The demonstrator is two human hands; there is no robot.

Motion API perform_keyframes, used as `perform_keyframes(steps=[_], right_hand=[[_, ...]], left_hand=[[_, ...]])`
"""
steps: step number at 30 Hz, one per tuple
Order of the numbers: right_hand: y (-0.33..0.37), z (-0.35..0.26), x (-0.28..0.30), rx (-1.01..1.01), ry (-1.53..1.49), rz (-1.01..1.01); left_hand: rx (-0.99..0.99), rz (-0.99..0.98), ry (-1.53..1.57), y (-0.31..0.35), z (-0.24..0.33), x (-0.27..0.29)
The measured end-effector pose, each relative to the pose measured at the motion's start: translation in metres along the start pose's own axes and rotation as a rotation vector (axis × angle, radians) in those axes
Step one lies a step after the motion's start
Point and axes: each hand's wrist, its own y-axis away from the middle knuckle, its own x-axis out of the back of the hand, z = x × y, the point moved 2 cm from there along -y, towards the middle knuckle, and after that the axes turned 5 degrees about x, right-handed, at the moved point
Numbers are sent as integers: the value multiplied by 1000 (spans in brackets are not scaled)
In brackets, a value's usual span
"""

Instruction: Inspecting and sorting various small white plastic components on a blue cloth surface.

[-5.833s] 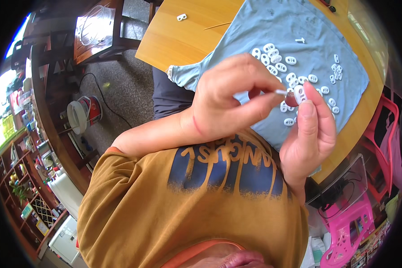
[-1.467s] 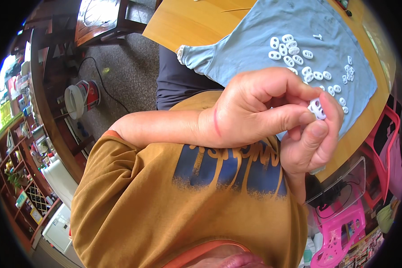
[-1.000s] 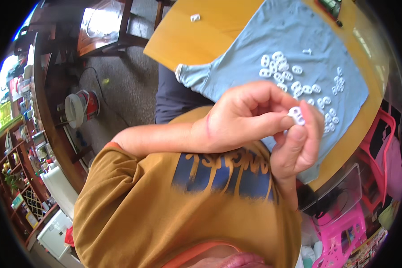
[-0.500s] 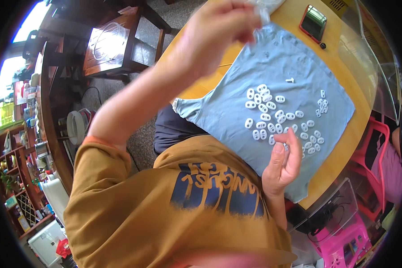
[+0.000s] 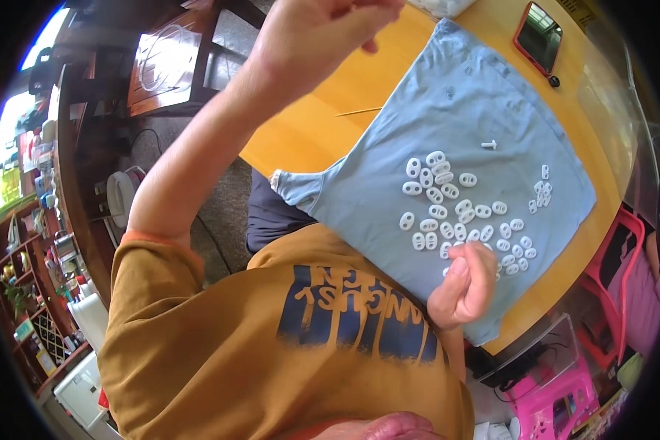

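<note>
A blue cloth [image 5: 389, 191] covers part of the wooden table. On it lie several white oval plastic pieces with two holes [image 5: 468, 180], loosely spread. Some smaller white pieces [image 5: 543, 192] cluster toward the right side, and a small white T-shaped piece [image 5: 490, 145] lies farther up. My left hand [image 5: 330, 33] is raised over the table's far left, fingers pinched and partly cut off by the upper edge; whatever they hold does not show. My right hand [image 5: 466, 286] hovers at the cloth's near edge beside the oval pieces, thumb and fingers curled together, their contents hidden.
A clear plastic bag [image 5: 444, 6] with white contents sits at the far edge. A red-cased phone [image 5: 539, 38] lies on the table [image 5: 308, 121] at the far right. A thin stick [image 5: 358, 112] rests left of the cloth. Right of the table stand a red chair [image 5: 623, 282] and a pink stool [image 5: 557, 400].
My left hand has moved left, away from the plastic bag. My right hand's fingers have curled in more. The whole view has shifted slightly.
</note>
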Motion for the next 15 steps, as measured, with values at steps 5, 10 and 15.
perform_keyframes(steps=[5, 10, 15], right_hand=[[-5, 2, -5, 36, -27, -49], [-7, 7, -5, 27, -42, -57], [-6, 10, -6, 0, -90, -11]], left_hand=[[-22, -57, -79, 18, -38, -4], [-352, -160, -440, 4, -21, -30], [-386, -107, -570, -10, -44, -20]])
